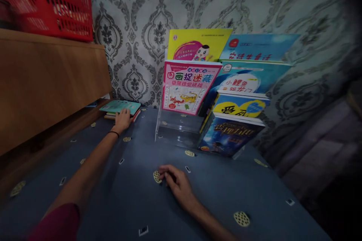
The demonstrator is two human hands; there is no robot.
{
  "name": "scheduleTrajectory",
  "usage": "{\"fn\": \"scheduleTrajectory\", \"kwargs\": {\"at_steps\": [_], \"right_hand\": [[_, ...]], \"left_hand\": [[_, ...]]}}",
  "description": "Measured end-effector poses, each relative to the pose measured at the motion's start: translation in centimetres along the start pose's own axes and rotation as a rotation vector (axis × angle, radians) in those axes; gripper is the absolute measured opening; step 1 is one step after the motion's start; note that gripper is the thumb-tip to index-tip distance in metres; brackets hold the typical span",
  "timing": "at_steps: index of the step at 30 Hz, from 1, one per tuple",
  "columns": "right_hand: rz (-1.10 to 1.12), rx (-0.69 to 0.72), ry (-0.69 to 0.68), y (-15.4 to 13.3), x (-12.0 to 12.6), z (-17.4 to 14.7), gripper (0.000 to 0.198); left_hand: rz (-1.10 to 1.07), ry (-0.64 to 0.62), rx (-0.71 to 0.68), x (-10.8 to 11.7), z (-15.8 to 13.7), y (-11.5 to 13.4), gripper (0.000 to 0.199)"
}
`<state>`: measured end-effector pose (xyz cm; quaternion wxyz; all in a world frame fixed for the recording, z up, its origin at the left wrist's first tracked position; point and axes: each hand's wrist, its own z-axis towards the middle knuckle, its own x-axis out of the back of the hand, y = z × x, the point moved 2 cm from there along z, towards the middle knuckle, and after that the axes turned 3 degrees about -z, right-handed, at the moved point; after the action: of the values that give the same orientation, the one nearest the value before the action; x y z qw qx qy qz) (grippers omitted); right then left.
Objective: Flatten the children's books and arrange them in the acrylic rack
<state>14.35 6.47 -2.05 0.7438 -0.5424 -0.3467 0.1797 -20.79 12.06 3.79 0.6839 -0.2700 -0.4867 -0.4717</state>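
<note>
Off to the left, my left hand (123,120) reaches onto a small stack of books, its fingers laid over the front edge of the top green book (121,107). Whether the thumb is under that cover is hidden. My right hand (177,184) hovers over or rests on the dark patterned cloth, loosely curled with thumb and fingers apart and nothing in it. Beyond it stands a clear tiered book rack (175,135). A pink picture book (190,88) and a yellow book (199,43) lean on its left side; a dark blue book (232,135) is in front on the right.
Behind the dark blue book are a yellow-and-blue book (240,105), a teal book (251,77) and a light blue book (260,45). A wooden cabinet (53,86) borders the left, with a red basket (56,7) on top. Patterned wallpaper (135,45) covers the wall behind.
</note>
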Motion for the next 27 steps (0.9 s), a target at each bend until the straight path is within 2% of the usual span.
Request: {"fn": "scheduleTrajectory", "kwargs": {"at_steps": [7,13,17,21,27], "right_hand": [[-0.033,0.010,0.015,0.7,0.1,0.2,0.037],[-0.055,0.016,0.019,0.5,0.2,0.1,0.035],[-0.055,0.018,0.019,0.3,0.1,0.2,0.034],[-0.039,0.026,0.008,0.0,0.0,0.2,0.033],[-0.020,0.032,0.007,-0.2,0.0,0.2,0.031]], "left_hand": [[0.082,-0.028,-0.060,0.3,1.0,0.8,0.034],[0.096,-0.046,-0.109,1.9,-0.5,-0.7,0.028],[0.092,-0.047,-0.165,3.3,-3.0,-2.3,0.032],[0.103,-0.049,-0.204,4.1,-6.8,-3.2,0.038],[0.247,-0.063,-0.342,4.1,-14.2,-1.5,0.040]]}}
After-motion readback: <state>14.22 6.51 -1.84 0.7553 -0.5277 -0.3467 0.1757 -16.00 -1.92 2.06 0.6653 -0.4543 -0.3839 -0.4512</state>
